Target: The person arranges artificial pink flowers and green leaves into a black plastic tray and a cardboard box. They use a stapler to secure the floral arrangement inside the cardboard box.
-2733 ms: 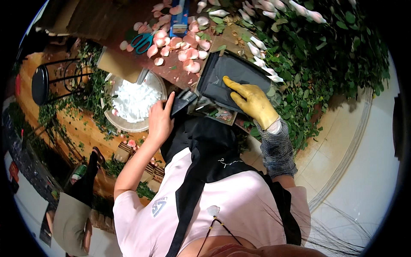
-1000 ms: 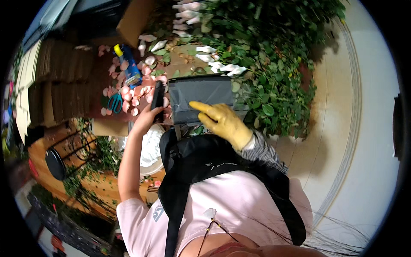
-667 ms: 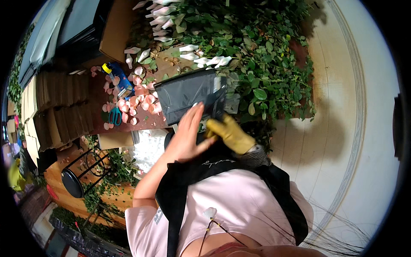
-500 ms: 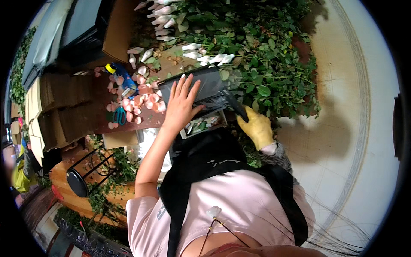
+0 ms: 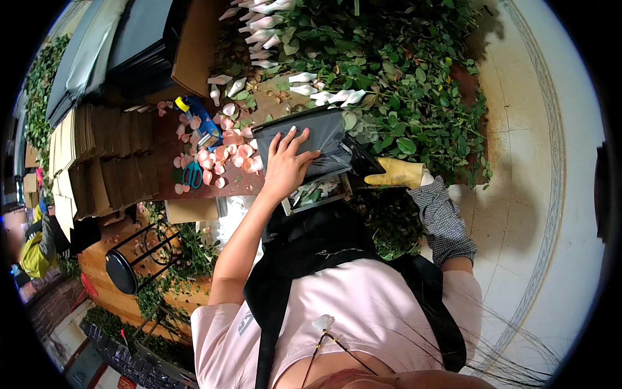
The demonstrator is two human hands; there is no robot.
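Observation:
My bare left hand [image 5: 285, 165] lies with fingers spread on a dark, plastic-covered flat piece [image 5: 327, 126]. My right hand [image 5: 395, 174], in a yellow glove, grips a black object [image 5: 359, 157] at that piece's right end; its exact shape is unclear. Beneath both is an open box [image 5: 311, 198] of small items, just above my black apron. Left of them, pink petals [image 5: 238, 155], teal scissors [image 5: 192, 174] and a blue tool with a yellow top [image 5: 206, 126] rest on the reddish table [image 5: 168, 185].
Cardboard stacks [image 5: 97, 136] and dark sheets [image 5: 129, 45] occupy the left. Leafy stems [image 5: 408, 97] and wrapped pale buds [image 5: 265, 35] cover the back and right. A black stool [image 5: 122, 271] and white material [image 5: 233, 217] are lower left; a person in yellow [image 5: 34, 256] is at far left.
My left hand released the black object and moved onto the flat piece, fingers spreading. My right hand took the black object and shifted rightward off the piece's middle.

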